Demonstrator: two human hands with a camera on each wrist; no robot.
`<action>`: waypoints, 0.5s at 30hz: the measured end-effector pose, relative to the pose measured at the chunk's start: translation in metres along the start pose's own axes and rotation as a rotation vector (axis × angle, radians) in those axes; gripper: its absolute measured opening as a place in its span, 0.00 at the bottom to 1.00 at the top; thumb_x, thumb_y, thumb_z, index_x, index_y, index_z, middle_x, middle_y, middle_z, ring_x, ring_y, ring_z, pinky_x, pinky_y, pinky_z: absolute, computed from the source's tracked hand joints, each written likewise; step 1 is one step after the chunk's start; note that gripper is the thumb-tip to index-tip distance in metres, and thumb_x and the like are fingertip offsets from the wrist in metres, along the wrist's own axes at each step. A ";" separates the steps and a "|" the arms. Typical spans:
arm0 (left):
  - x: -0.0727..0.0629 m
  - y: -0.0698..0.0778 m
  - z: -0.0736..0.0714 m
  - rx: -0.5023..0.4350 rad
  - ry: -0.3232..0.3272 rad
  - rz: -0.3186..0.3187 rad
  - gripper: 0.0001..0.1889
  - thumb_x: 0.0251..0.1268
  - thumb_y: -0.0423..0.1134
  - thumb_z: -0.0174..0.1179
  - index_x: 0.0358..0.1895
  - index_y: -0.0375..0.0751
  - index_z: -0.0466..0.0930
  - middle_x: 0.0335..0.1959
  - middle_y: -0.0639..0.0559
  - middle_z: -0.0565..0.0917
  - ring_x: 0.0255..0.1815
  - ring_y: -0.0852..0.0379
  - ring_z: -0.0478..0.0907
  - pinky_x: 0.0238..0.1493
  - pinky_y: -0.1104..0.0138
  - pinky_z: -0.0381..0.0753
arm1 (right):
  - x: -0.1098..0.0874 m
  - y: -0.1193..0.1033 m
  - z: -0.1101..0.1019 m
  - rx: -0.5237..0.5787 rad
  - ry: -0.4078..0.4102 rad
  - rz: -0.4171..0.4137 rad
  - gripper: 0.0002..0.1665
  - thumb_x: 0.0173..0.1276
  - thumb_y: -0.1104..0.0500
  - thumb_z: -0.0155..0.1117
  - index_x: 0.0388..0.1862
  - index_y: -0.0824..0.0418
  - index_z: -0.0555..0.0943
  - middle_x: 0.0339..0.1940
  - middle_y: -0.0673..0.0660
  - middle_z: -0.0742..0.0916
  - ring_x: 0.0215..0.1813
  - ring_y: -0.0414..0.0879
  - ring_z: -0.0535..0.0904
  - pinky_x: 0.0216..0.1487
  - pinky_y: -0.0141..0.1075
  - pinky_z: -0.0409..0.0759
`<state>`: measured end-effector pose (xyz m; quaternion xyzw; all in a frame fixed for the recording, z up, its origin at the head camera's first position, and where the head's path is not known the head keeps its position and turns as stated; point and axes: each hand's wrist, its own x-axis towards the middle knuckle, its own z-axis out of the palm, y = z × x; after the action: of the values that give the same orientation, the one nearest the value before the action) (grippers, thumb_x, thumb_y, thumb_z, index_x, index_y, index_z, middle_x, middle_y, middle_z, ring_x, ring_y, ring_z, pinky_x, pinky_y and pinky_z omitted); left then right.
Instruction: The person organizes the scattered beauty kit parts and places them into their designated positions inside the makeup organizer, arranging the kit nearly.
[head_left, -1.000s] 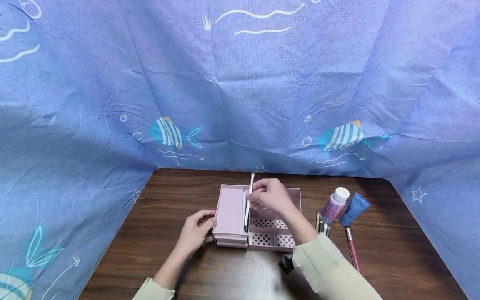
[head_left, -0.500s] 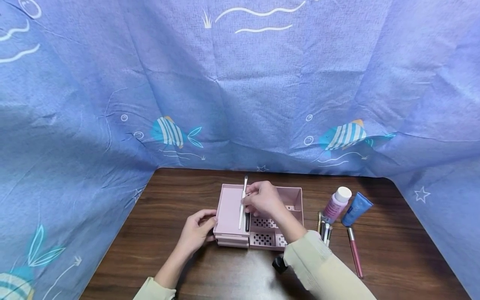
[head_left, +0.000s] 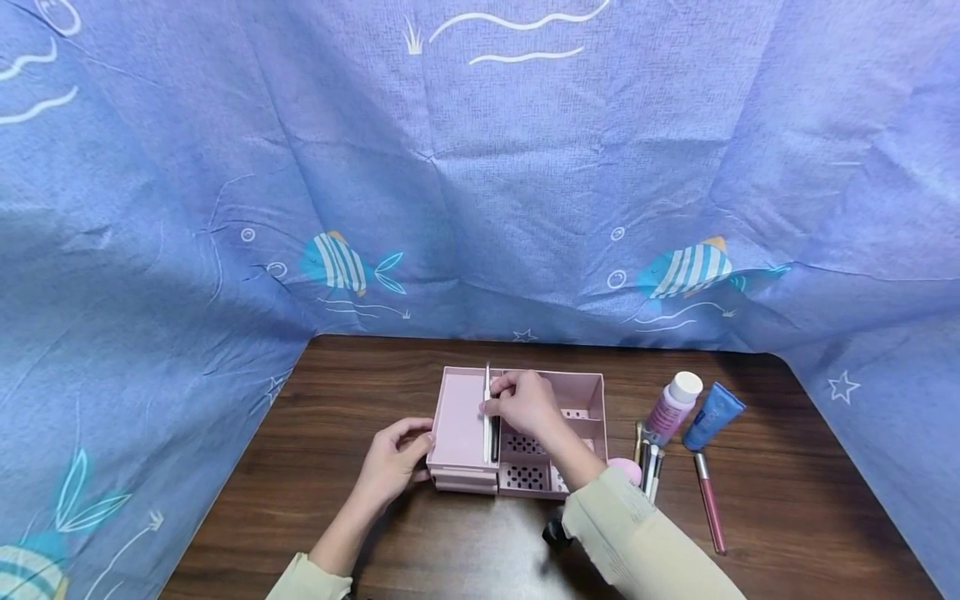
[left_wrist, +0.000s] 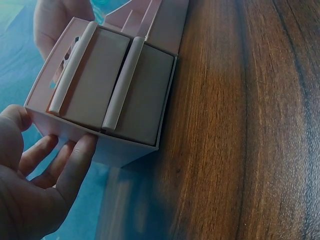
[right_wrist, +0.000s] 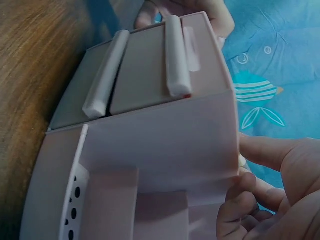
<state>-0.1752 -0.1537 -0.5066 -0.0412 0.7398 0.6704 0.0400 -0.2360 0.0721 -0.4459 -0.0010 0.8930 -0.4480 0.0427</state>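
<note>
A pink makeup organizer (head_left: 459, 421) stands on the table, with a flat-topped drawer unit on its left and open compartments on its right. My left hand (head_left: 393, 454) holds its left side; in the left wrist view the thumb is at the top corner and the fingertips are against the side wall. Over the narrow slot in its top, my right hand (head_left: 528, 404) pinches a slim white makeup brush (head_left: 486, 437) lengthwise. A dark-handled brush (head_left: 495, 442) lies in that slot. In the right wrist view the right hand's fingers hide most of the white brush.
To the right stand a white-capped pink bottle (head_left: 672, 408) and a blue tube (head_left: 714, 417). Several makeup brushes (head_left: 648, 471), a round pink thing (head_left: 625, 471) and a pink stick with a silver end (head_left: 710, 504) lie nearby. A small black object (head_left: 555, 533) is by the right sleeve.
My right hand has moved the white brush left, then lowered it along the slot in the organizer's top. The left hand has stayed on the organizer's side.
</note>
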 end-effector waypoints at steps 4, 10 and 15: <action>0.001 0.001 0.000 0.003 -0.001 -0.005 0.14 0.71 0.31 0.62 0.56 0.32 0.83 0.42 0.41 0.86 0.38 0.55 0.85 0.30 0.56 0.93 | 0.000 0.003 0.005 -0.014 0.016 0.001 0.14 0.50 0.54 0.83 0.34 0.53 0.87 0.22 0.46 0.79 0.28 0.41 0.74 0.32 0.32 0.75; 0.000 0.000 0.000 0.015 0.002 -0.005 0.14 0.71 0.32 0.61 0.56 0.32 0.83 0.41 0.41 0.87 0.36 0.57 0.85 0.30 0.58 0.93 | -0.001 0.003 0.008 -0.035 0.036 -0.018 0.15 0.50 0.54 0.83 0.34 0.54 0.87 0.23 0.47 0.80 0.27 0.41 0.74 0.32 0.33 0.76; 0.000 0.000 0.000 0.014 -0.001 0.007 0.14 0.71 0.32 0.62 0.56 0.31 0.82 0.41 0.42 0.87 0.36 0.58 0.85 0.30 0.58 0.93 | -0.001 0.005 0.008 -0.028 0.034 -0.027 0.17 0.48 0.55 0.84 0.34 0.54 0.85 0.23 0.47 0.79 0.27 0.42 0.73 0.31 0.33 0.75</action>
<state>-0.1750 -0.1536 -0.5063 -0.0379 0.7445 0.6654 0.0384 -0.2339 0.0684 -0.4549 -0.0057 0.8997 -0.4360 0.0213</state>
